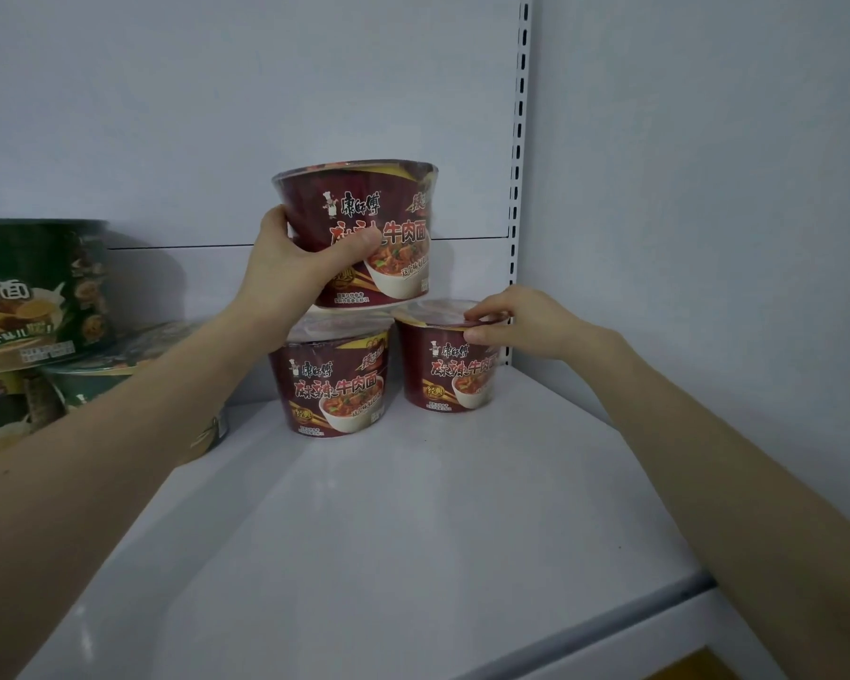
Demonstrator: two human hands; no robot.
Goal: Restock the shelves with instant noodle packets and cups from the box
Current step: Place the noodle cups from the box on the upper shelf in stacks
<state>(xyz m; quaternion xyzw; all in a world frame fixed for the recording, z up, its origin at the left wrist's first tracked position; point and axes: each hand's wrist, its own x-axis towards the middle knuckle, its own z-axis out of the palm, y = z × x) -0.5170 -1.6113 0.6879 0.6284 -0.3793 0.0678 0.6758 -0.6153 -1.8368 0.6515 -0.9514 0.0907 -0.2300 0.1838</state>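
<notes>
- Left hand (290, 267): fingers and thumb wrapped round the side of the top cup (364, 213), a firm hold.
- Top cup: red, upright, its base over the lids of the two cups below; can't tell whether it rests on them.
- Middle cup (334, 385) and right cup (447, 375): side by side at the back of the white shelf (413, 532), near the slotted post (518, 139).
- Right hand (521, 326): pinches the right cup's rim, fingers on the lid, thumb beneath.
- Green cups (35, 287): stacked at far left.
</notes>
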